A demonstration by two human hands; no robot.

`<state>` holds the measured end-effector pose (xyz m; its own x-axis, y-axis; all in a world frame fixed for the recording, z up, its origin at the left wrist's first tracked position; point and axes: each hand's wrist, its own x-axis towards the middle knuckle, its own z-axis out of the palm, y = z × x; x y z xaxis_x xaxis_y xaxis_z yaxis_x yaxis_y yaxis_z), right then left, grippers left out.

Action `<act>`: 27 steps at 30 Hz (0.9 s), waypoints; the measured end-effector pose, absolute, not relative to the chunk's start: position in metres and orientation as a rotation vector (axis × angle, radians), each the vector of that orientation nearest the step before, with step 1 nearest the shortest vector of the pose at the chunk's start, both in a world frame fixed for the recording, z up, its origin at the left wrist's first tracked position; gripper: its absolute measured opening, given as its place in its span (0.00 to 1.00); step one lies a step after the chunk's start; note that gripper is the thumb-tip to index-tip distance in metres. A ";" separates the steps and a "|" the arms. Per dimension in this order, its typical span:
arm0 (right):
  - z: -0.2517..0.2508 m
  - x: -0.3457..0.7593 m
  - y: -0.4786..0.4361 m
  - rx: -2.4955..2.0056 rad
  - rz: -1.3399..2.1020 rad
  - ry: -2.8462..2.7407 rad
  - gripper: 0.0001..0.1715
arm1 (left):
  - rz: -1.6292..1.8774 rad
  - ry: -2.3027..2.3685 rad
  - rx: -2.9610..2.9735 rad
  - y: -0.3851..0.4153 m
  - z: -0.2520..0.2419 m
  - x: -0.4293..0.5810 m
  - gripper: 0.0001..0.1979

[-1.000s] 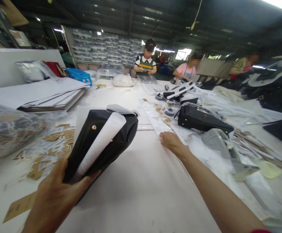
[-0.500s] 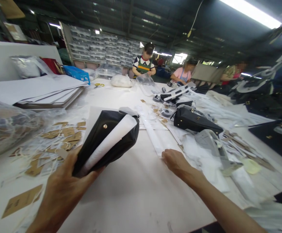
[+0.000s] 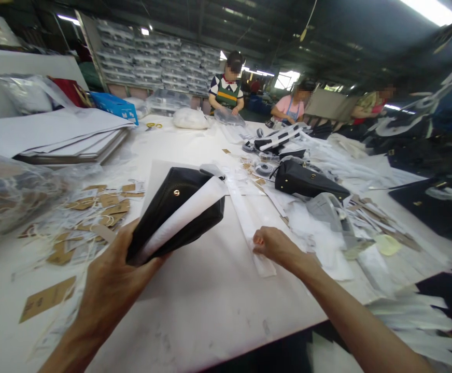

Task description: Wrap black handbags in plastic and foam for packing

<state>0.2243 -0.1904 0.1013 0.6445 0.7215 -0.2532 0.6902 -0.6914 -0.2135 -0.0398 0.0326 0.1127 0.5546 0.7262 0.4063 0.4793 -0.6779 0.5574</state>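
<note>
the black bag (image 3: 165,208) looks leathery, its stud (image 3: 177,192) shiny metal.

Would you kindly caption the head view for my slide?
Left hand holds a black bag; right hand at a white strip.

Single head-worn view, facing forward and down across the bench (image 3: 226,316) from its near side. Wide field, stretched toward margins. Left hand (image 3: 113,274) and right hand (image 3: 276,246) close in; stacked packs (image 3: 158,59) and roof (image 3: 338,31) far off, top.
</note>
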 end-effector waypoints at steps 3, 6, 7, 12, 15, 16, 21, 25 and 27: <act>0.096 0.226 -0.183 -2.840 0.475 -1.282 0.08 | 0.903 0.983 2.400 0.033 0.112 -0.040 0.19; 0.096 0.225 -0.179 -2.894 0.456 -1.353 0.10 | 0.911 0.982 2.410 0.034 0.109 -0.039 0.21; 0.096 0.224 -0.179 -2.904 0.445 -1.366 0.10 | 0.918 0.977 2.409 0.035 0.108 -0.039 0.21; 0.095 0.223 -0.180 -2.885 0.386 -1.335 0.11 | 0.910 0.967 2.379 0.034 0.109 -0.040 0.19; 0.096 0.228 -0.186 -2.822 0.385 -1.235 0.12 | 0.889 0.998 2.360 0.032 0.113 -0.040 0.18; 0.096 0.231 -0.189 -2.797 0.393 -1.189 0.13 | 0.886 1.007 2.353 0.032 0.114 -0.040 0.18; 0.091 0.246 -0.203 -2.655 0.480 -0.985 0.13 | 0.868 1.023 2.338 0.031 0.114 -0.040 0.21; 0.085 0.247 -0.210 -2.600 0.503 -0.922 0.15 | 0.870 1.016 2.336 0.031 0.114 -0.040 0.21; 0.085 0.242 -0.209 -2.601 0.495 -0.949 0.15 | 0.859 1.022 2.331 0.031 0.115 -0.039 0.20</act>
